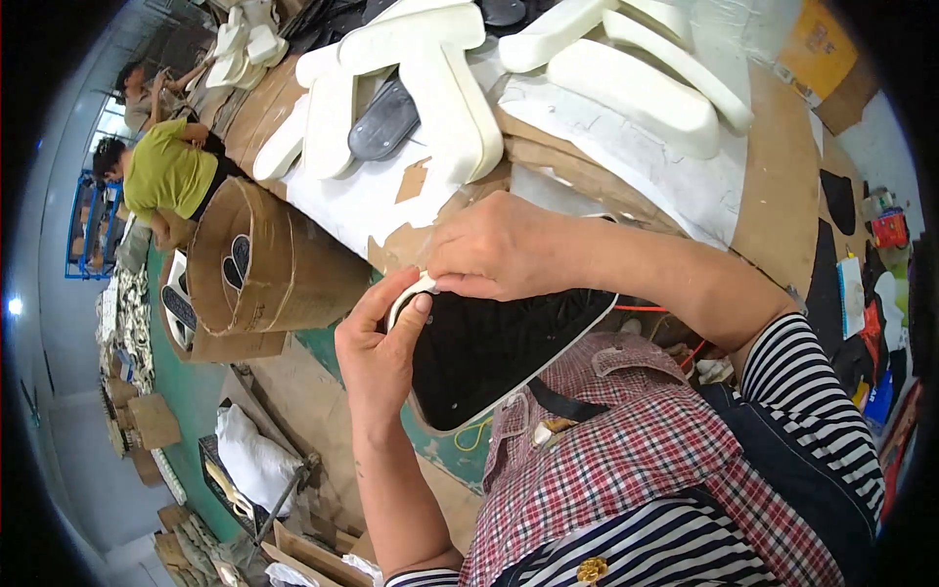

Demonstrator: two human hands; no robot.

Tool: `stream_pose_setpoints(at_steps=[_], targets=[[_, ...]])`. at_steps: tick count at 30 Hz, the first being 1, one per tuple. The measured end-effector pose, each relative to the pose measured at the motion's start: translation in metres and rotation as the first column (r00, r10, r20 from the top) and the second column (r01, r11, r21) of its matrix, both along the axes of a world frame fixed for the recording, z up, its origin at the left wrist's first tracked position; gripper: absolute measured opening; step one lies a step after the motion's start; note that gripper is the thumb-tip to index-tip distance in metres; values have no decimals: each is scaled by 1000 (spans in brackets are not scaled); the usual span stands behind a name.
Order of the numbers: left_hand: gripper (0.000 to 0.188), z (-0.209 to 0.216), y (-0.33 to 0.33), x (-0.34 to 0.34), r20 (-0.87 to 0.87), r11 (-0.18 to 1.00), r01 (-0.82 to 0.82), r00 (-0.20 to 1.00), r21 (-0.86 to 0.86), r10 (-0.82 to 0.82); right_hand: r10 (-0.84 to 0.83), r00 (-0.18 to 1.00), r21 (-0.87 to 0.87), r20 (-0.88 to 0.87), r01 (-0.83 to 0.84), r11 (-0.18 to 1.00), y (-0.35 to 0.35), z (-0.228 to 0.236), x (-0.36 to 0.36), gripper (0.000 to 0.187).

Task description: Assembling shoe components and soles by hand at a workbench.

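Between the fingertips of both hands is a small curved white piece [412,294]; most of it is covered by the fingers, so its kind cannot be made out. My left hand [378,338] pinches it between thumb and fingers. From the other side my right hand [497,247] grips its end, fingers bent and pressed together. Just below the hands lies a black panel with a pale rim [504,342], close to my lap; whether the white piece is joined to it cannot be told.
Thick white foam pieces [631,93] lie on the table ahead, with a dark grey shoe sole [385,122] among them. A tall cardboard drum [284,259] stands at left. Beyond it a person in a yellow-green shirt [173,176] bends over. A white sack [252,455] sits lower left.
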State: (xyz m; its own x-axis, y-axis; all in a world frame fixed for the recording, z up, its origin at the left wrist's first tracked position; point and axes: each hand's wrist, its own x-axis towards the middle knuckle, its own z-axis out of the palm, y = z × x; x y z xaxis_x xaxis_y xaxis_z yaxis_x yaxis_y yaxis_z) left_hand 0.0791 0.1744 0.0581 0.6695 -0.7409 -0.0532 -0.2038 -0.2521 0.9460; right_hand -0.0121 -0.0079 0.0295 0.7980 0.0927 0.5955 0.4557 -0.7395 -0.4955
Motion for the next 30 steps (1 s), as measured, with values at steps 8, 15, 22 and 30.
stream_pose_setpoints(at_steps=[8,15,22,30], targets=[[25,-15,36,12,-55,989,-142,989,-43,139,23,992,-255,128,11,967,36,-9,26,11],[26,-13,69,14,-86,963,-266,961,-43,261,140,963,-284,230,-71,956,63,-12,56,14],[26,-2,99,13,-29,928,-370,929,-34,369,359,904,54,231,-381,923,84,-13,89,14],[25,1,125,7,-105,848,-526,848,-65,519,420,870,-251,260,-359,899,113,-10,104,12]])
